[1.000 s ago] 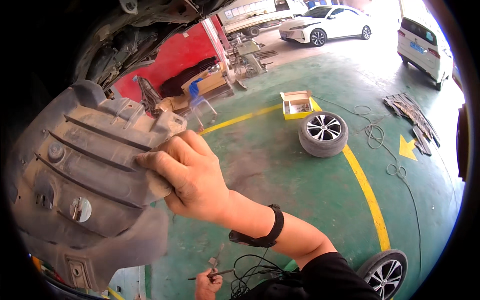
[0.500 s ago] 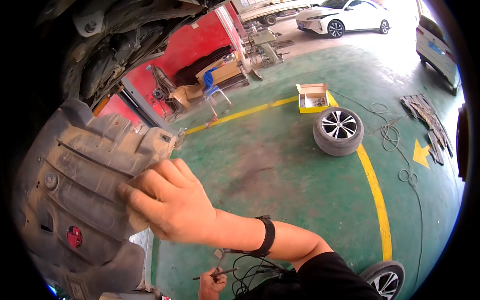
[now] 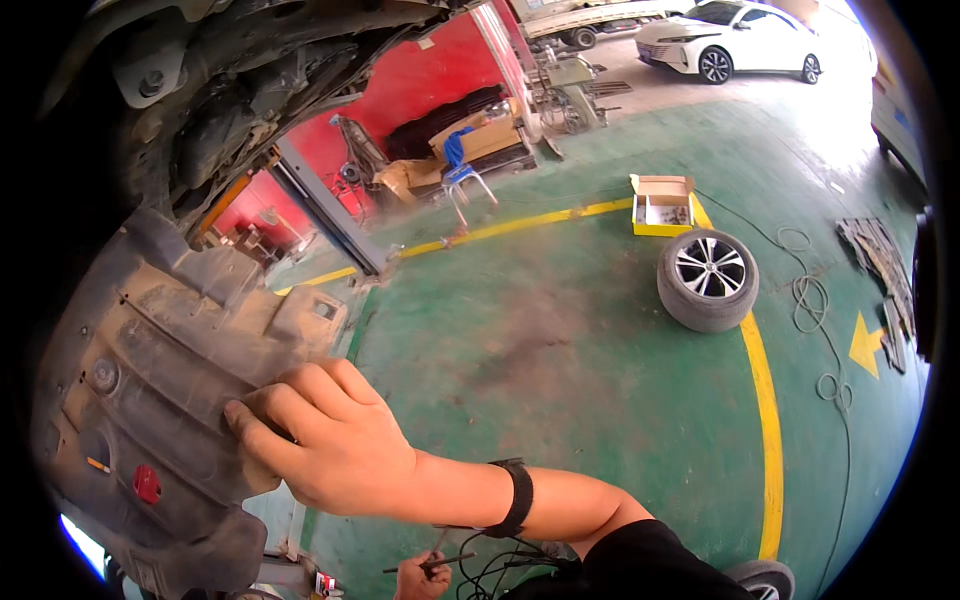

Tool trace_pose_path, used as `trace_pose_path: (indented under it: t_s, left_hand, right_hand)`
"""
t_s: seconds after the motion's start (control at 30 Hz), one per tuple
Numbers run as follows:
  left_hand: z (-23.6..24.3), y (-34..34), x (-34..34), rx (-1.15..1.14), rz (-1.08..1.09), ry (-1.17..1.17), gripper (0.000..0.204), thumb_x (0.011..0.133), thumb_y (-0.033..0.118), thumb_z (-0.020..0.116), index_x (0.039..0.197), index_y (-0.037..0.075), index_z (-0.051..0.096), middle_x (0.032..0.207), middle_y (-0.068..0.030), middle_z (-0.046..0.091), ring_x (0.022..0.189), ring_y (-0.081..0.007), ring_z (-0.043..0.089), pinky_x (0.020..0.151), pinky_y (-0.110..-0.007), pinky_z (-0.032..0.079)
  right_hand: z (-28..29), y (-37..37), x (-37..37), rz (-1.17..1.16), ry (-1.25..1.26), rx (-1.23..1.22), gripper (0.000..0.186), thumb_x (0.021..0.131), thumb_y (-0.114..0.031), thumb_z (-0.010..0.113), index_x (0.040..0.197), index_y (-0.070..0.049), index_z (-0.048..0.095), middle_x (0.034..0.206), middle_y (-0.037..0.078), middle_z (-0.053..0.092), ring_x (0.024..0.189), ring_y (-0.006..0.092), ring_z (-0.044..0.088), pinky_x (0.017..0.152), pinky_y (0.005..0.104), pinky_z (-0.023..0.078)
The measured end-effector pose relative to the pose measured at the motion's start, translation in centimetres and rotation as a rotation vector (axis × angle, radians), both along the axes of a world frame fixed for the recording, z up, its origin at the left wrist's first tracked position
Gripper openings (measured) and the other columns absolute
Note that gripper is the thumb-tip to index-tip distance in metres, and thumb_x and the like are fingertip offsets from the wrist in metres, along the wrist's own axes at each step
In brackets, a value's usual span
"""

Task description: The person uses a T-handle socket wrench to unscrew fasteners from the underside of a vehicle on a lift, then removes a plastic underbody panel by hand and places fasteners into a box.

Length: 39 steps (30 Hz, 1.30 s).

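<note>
A large, dirt-covered grey plastic underbody cover point(image 3: 170, 340) hangs tilted at the left, below the raised car's underside point(image 3: 240, 100). My right hand point(image 3: 335, 435), with a black wristband point(image 3: 516, 498) on its wrist, is closed on the cover's right edge. Its thumb lies on the ribbed face, and the other fingers curl out of sight behind the hand. Low in the picture, my left hand point(image 3: 418, 578) is closed around a thin dark rod-shaped tool point(image 3: 440, 564). Part of that hand is cut off by the lower edge.
A wheel point(image 3: 710, 280) lies on the green floor beside an open box of small parts point(image 3: 663, 212). A thin hose point(image 3: 812, 300) coils at the right near dark panels point(image 3: 875, 270). A lift post point(image 3: 325, 215) and a blue stool point(image 3: 465, 185) stand beyond the cover.
The view has turned a little left, so the background sits farther right. My right hand and the cover's edge sit slightly lower, showing more of the lift post. Both hands keep their hold.
</note>
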State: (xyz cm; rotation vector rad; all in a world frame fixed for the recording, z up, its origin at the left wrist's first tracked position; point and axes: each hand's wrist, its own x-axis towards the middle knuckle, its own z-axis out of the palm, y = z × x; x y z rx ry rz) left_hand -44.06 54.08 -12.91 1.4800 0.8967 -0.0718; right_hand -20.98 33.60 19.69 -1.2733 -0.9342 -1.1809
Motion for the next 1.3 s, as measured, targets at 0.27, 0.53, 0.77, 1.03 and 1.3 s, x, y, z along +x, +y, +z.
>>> trace_pose_path:
  t_s: [0.27,0.53,0.77,1.03,1.3]
  left_hand:
    - [-0.2,-0.6,0.4,-0.032,0.028,-0.019,0.012,0.091,0.016,0.056,0.082,0.009,0.053,0.062,-0.0009,0.042,0.051,-0.0136,0.037,0.046,-0.029,0.031]
    - [-0.7,-0.3,0.9,-0.078,0.057,-0.037,0.013,0.093,0.016,0.053,0.085,0.007,0.052,0.065,-0.0021,0.042,0.052,-0.0142,0.036,0.046,-0.030,0.031]
    - [-1.2,-0.4,1.1,-0.143,0.111,-0.064,0.015,0.095,0.017,0.051,0.087,0.005,0.051,0.067,-0.0032,0.043,0.053,-0.0148,0.036,0.047,-0.030,0.030]
    - [-2.5,-0.3,1.6,-0.301,0.182,-0.083,0.017,0.097,0.018,0.049,0.090,0.002,0.050,0.069,-0.0044,0.043,0.054,-0.0155,0.035,0.048,-0.031,0.030]
    - [-3.5,0.8,2.3,-0.522,0.265,-0.108,0.019,0.098,0.018,0.046,0.092,0.000,0.049,0.071,-0.0057,0.043,0.055,-0.0162,0.034,0.048,-0.031,0.029]
  right_hand:
    - [-0.1,0.0,0.0,0.013,-0.004,-0.029,0.044,0.066,-0.014,0.065,0.110,-0.010,0.067,0.094,0.000,0.060,0.084,0.0184,0.053,0.073,0.0310,0.040]
    - [-0.3,0.1,0.3,-0.014,-0.036,-0.025,0.048,0.067,-0.018,0.063,0.114,-0.006,0.063,0.090,0.001,0.053,0.087,0.0196,0.050,0.076,0.0311,0.039]
    - [0.1,-0.2,0.2,-0.017,-0.036,-0.029,0.042,0.066,-0.013,0.066,0.108,-0.013,0.071,0.094,-0.004,0.064,0.083,0.0163,0.055,0.071,0.0296,0.040]
    - [-0.4,-0.1,0.5,-0.066,-0.027,-0.093,0.048,0.064,-0.012,0.065,0.111,-0.013,0.070,0.092,-0.002,0.061,0.082,0.0179,0.054,0.070,0.0303,0.039]
    - [-0.3,0.0,0.5,-0.082,-0.075,-0.088,0.052,0.062,-0.011,0.064,0.114,-0.011,0.068,0.093,0.000,0.060,0.081,0.0195,0.051,0.070,0.0318,0.039]
